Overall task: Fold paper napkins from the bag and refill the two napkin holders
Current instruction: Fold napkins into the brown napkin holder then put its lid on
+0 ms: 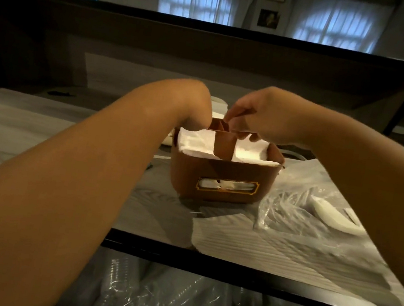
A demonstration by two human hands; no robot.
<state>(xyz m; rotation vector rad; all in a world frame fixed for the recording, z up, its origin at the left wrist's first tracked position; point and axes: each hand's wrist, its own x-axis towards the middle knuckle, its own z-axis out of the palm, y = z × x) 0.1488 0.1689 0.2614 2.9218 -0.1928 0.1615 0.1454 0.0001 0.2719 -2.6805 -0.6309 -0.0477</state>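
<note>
A brown napkin holder [220,179] stands mid-table with a central divider and white folded napkins [194,142] in both front compartments. My left hand [196,110] bends down over the holder's far left corner, and its fingers are hidden behind the rim. My right hand [258,119] hovers over the far right part, fingers curled, pinching a brown upright piece of the holder. A clear plastic bag [300,209] holding a stack of white napkins [335,217] lies to the right. One unfolded napkin [273,250] lies flat in front of the holder.
The table's black front edge [205,261] runs below the flat napkin. Sleeves of clear plastic cups [160,301] sit under the table. A dark counter wall [211,49] rises behind the table. A small dark object [60,93] lies far left.
</note>
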